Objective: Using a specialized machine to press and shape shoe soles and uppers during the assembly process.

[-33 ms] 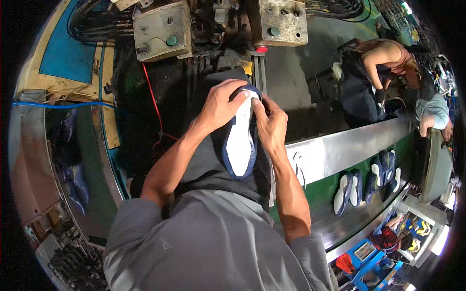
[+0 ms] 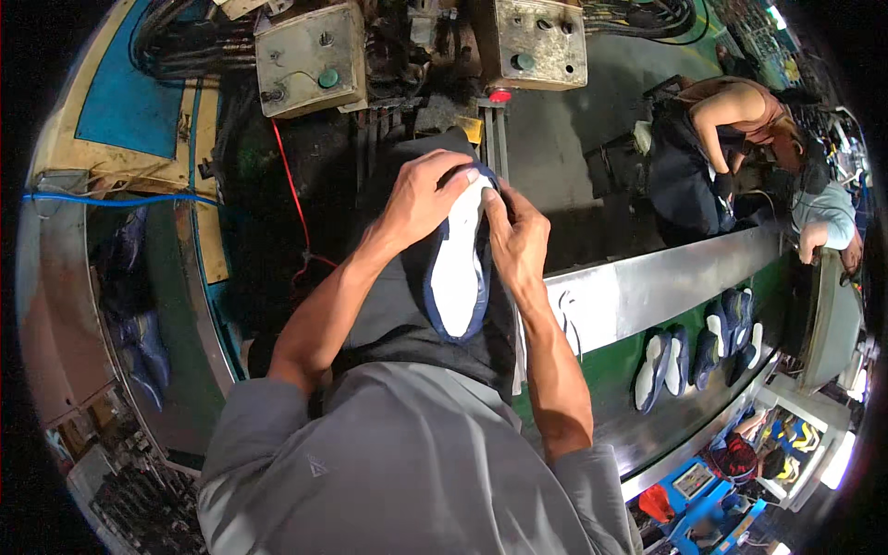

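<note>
A navy shoe with a white sole (image 2: 458, 268) lies sole-up over my dark apron (image 2: 388, 305), toe end pointing away from me. My left hand (image 2: 425, 199) wraps over the toe from the left, fingers curled on the sole's far edge. From the right side, my right hand (image 2: 518, 236) grips the same end with its fingers pressed on the upper's rim. Both hands hold the shoe close in front of a grimy machine (image 2: 416, 102).
Two beige control boxes (image 2: 310, 60) (image 2: 532, 42) sit on the machine, with a red button (image 2: 499, 95) between them. At right a metal-edged green conveyor (image 2: 647, 287) carries several navy shoes (image 2: 657, 370). Other people (image 2: 731, 120) work beyond it. More shoes (image 2: 139, 333) lie at left.
</note>
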The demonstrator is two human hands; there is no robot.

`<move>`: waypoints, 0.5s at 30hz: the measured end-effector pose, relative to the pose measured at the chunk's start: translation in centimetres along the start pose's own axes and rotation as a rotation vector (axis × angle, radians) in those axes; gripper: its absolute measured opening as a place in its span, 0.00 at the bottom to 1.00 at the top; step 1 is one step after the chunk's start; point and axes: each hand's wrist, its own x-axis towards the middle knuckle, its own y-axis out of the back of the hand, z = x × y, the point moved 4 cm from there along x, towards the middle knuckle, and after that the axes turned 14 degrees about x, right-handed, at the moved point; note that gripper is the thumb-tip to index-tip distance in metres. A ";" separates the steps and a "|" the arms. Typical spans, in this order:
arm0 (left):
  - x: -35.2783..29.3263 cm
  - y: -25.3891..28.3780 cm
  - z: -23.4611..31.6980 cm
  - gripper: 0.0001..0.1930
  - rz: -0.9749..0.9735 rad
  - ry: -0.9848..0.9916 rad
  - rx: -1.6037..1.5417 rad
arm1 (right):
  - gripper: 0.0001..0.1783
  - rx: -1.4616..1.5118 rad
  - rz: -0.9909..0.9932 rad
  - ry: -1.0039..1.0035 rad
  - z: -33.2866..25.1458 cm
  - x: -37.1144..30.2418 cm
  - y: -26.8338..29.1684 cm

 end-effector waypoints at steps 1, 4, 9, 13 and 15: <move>0.2 0.0 0.1 0.13 0.007 0.007 -0.010 | 0.28 -0.028 0.005 0.030 0.1 0.2 0.1; 0.0 -0.5 0.7 0.10 0.087 -0.032 0.034 | 0.27 0.078 0.061 -0.021 0.6 -0.3 -0.1; -0.7 -2.7 0.4 0.15 -0.011 0.008 -0.082 | 0.40 0.306 0.015 -0.124 3.8 -1.2 -0.3; -1.7 -4.6 -1.0 0.20 -0.171 0.235 -0.271 | 0.38 0.364 0.018 -0.150 5.1 -1.3 -0.4; -2.1 -5.0 -1.5 0.21 -0.202 0.382 -0.332 | 0.36 0.309 0.016 -0.186 5.3 -1.1 -1.1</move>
